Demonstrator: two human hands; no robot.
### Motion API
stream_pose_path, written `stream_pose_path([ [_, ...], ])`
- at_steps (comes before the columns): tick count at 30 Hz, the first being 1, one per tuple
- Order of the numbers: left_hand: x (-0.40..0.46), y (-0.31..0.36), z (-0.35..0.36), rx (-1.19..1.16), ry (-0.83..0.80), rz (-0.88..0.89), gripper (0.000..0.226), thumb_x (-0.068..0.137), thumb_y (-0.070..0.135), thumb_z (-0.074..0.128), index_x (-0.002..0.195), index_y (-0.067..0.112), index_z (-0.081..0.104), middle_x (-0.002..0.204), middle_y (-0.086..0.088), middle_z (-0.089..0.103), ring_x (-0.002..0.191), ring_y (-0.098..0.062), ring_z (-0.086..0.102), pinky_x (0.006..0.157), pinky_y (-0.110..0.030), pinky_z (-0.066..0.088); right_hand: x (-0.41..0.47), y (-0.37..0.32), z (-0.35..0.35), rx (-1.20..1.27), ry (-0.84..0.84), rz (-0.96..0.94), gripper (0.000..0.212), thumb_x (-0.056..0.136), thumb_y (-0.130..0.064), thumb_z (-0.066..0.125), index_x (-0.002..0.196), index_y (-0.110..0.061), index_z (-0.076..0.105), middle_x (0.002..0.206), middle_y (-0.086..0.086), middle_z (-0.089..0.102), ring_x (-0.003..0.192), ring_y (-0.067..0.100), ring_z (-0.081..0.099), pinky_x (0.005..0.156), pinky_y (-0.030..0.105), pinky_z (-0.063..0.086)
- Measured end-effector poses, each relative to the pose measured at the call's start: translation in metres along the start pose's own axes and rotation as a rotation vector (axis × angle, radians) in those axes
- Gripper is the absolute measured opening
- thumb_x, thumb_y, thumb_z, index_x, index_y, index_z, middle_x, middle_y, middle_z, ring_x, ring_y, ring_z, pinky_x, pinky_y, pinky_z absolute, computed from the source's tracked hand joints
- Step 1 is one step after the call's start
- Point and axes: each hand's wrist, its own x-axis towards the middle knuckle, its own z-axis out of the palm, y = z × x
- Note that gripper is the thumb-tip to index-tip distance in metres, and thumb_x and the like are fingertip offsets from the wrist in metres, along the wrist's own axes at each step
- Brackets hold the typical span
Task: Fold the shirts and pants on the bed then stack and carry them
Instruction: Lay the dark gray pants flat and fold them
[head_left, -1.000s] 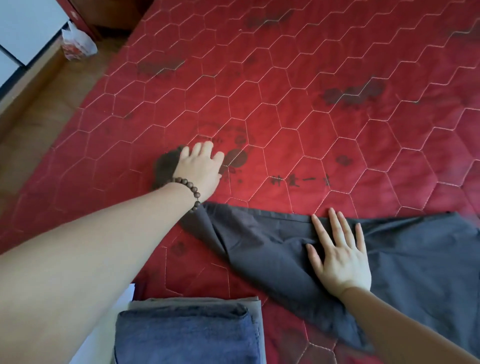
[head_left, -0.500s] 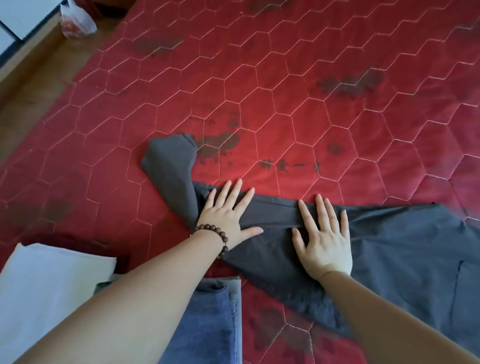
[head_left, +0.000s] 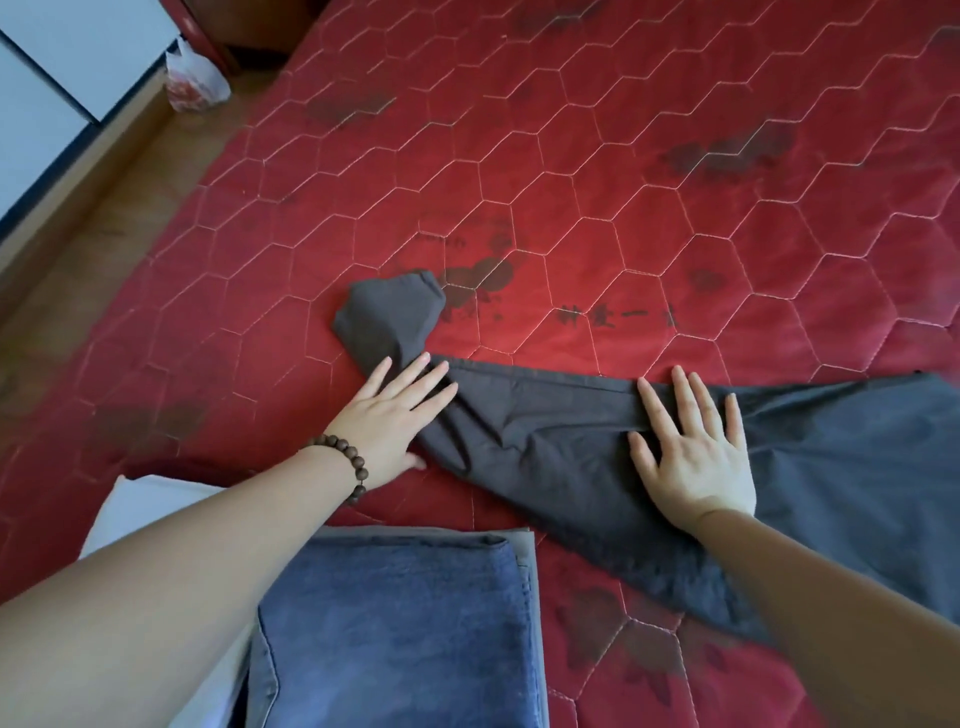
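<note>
Dark grey pants (head_left: 566, 452) lie stretched across the red quilted bed (head_left: 623, 182), legs running left, the hem end bent upward at the far left. My left hand (head_left: 397, 421), with a bead bracelet on the wrist, rests flat with spread fingers on the pants near that bend. My right hand (head_left: 693, 449) presses flat on the pants further right, fingers apart. Close to me lies a stack of folded clothes: blue jeans (head_left: 400, 634) on top, a grey garment (head_left: 524, 540) under them and a white one (head_left: 140, 504) at the left.
The bed's left edge meets a wooden floor (head_left: 104, 249). A white plastic bag (head_left: 195, 78) sits on the floor beside white furniture (head_left: 62, 67) at the top left.
My left hand came back from the far hem end and now lies flat on the pants near the bend. The right hand stayed pressed on the pants.
</note>
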Motion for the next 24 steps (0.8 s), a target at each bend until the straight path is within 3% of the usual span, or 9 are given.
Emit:
stream_pose_path([
  [5,0.020,-0.005,-0.007,-0.109,0.000,0.008,0.054,0.092,0.015,0.049,0.144,0.026,0.038,0.153,0.005,0.032,0.147,-0.011,0.008,0.117,-0.038,-0.007,-0.007,0.002,-0.009,0.055,-0.097,-0.042,0.063,0.097,-0.054,0.021,0.153,-0.033,0.002,0.162,0.004,-0.003,0.148,0.016,-0.010,0.120,0.044,-0.007],
  [8,0.029,-0.001,-0.017,-0.257,0.086,-0.028,0.049,0.089,0.012,0.052,0.137,0.020,0.047,0.144,0.002,0.047,0.142,-0.013,0.028,0.118,-0.036,0.000,-0.053,-0.001,-0.017,0.118,-0.004,-0.222,0.067,0.094,-0.054,0.031,0.153,-0.022,0.020,0.161,0.006,0.013,0.148,0.020,0.009,0.120,0.046,0.009],
  [12,0.032,0.015,-0.026,-0.501,0.391,-0.217,0.051,0.083,0.008,0.065,0.132,0.010,0.052,0.138,-0.011,0.051,0.131,-0.028,0.042,0.117,-0.041,0.019,-0.111,0.004,-0.021,0.061,-0.111,-0.383,0.083,0.087,-0.067,0.043,0.152,-0.022,0.023,0.159,0.005,0.019,0.147,0.021,0.018,0.117,0.048,0.017],
  [15,0.029,0.035,-0.022,-0.380,0.565,-0.101,0.048,0.083,-0.005,0.057,0.130,0.003,0.054,0.140,-0.019,0.047,0.135,-0.034,0.037,0.118,-0.043,0.017,-0.115,-0.007,-0.024,0.062,-0.066,-0.321,0.082,0.077,-0.041,0.075,0.145,-0.014,0.040,0.146,0.008,0.045,0.135,0.025,0.044,0.110,0.050,0.036],
  [16,0.028,0.041,-0.018,-0.350,0.549,-0.001,0.048,0.086,-0.002,0.053,0.134,0.004,0.050,0.144,-0.017,0.043,0.138,-0.031,0.034,0.119,-0.041,0.014,-0.110,-0.013,-0.026,0.090,-0.022,-0.264,0.083,0.064,-0.023,0.085,0.138,-0.009,0.050,0.134,0.010,0.058,0.124,0.027,0.056,0.102,0.049,0.044],
  [18,0.027,0.050,-0.008,-0.286,0.367,0.150,0.060,0.094,0.030,0.047,0.147,0.010,0.030,0.156,-0.009,0.025,0.146,-0.021,0.014,0.120,-0.037,0.001,-0.098,-0.023,-0.032,0.139,0.078,-0.168,0.074,0.047,-0.003,0.087,0.118,-0.003,0.065,0.106,0.012,0.071,0.095,0.031,0.069,0.084,0.046,0.056],
  [20,0.028,0.055,-0.002,-0.165,0.169,0.185,0.095,0.083,0.072,0.033,0.152,0.012,0.008,0.160,-0.004,0.005,0.147,-0.017,-0.005,0.120,-0.039,-0.006,-0.085,-0.033,-0.041,0.160,0.098,-0.122,0.061,0.051,-0.003,0.085,0.109,-0.003,0.067,0.085,0.010,0.071,0.076,0.033,0.069,0.071,0.042,0.056],
  [21,0.030,0.057,-0.001,-0.119,0.142,0.179,0.108,0.075,0.082,0.028,0.152,0.011,0.002,0.160,-0.004,0.001,0.147,-0.017,-0.009,0.119,-0.042,-0.007,-0.079,-0.038,-0.045,0.149,0.088,-0.124,0.058,0.054,-0.005,0.084,0.109,-0.004,0.067,0.080,0.008,0.070,0.074,0.032,0.067,0.068,0.040,0.054],
  [24,0.038,0.071,-0.005,-0.102,0.204,0.170,0.115,0.071,0.082,0.042,0.151,0.010,0.002,0.160,-0.006,0.009,0.147,-0.019,-0.002,0.120,-0.043,-0.004,-0.061,-0.057,-0.052,0.122,0.073,-0.155,0.055,0.065,-0.007,0.076,0.118,-0.009,0.063,0.084,0.007,0.067,0.079,0.032,0.065,0.069,0.037,0.047],
])
